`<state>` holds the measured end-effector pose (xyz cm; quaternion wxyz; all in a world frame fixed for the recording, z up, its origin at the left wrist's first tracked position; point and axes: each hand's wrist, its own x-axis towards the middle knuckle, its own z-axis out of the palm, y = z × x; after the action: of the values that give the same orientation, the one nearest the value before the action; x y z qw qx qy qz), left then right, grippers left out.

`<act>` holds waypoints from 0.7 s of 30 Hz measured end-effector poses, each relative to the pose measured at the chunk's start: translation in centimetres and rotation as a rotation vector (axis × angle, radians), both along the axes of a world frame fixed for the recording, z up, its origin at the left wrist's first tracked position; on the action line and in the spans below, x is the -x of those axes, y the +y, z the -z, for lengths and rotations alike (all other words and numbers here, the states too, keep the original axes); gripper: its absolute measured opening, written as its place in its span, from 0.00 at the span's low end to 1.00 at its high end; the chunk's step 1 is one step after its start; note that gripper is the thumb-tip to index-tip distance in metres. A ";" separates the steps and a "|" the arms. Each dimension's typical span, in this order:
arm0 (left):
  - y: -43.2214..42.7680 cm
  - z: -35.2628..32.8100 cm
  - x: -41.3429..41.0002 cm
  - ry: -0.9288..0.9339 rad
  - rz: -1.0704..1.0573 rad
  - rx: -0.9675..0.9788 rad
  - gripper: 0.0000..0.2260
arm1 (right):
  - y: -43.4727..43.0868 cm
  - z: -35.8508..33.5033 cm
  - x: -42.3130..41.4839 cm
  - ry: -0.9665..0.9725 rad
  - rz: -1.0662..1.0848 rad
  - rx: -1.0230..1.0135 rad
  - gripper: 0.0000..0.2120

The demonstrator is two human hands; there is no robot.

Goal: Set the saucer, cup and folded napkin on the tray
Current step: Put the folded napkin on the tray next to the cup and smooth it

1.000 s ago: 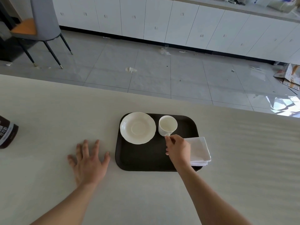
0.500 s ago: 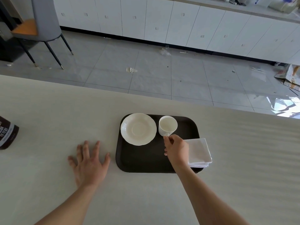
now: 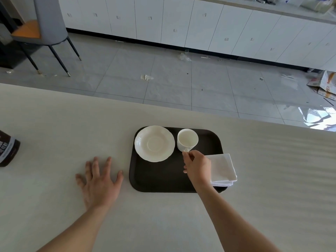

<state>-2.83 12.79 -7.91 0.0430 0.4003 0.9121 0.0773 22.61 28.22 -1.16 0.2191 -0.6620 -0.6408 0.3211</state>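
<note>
At frame left I see a dark labelled bottle [image 3: 8,149] on the matte pale worktop [image 3: 54,124]. My left hand [image 3: 99,182] lies flat, fingers spread. Centre: dark rounded tray [image 3: 160,179] carrying scalloped white saucer [image 3: 154,143] and glossy cup [image 3: 187,140]. Right hand [image 3: 197,165] grip pinched on the cup's handle. Folded white napkin [image 3: 222,169] overhangs the tray's right edge.

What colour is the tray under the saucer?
Very dark brown, almost black: the tray, seen in the head view.

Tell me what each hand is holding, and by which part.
The right hand pinches the cup by its handle, at the side nearest the person. The left hand holds nothing; it lies flat on the table.
</note>
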 end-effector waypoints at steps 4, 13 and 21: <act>0.0 0.0 0.0 -0.003 -0.001 0.012 0.30 | 0.1 -0.2 -0.2 0.016 -0.002 0.006 0.13; 0.1 0.1 0.2 0.000 0.004 0.001 0.32 | -0.2 0.0 -1.5 0.065 0.017 -0.024 0.08; 0.3 0.1 0.1 -0.015 0.011 0.000 0.33 | -2.0 0.9 -5.5 0.118 0.020 0.017 0.06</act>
<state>-2.97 13.09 -8.02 0.0501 0.4047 0.9096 0.0802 28.13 26.19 -2.06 0.2542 -0.6499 -0.6175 0.3630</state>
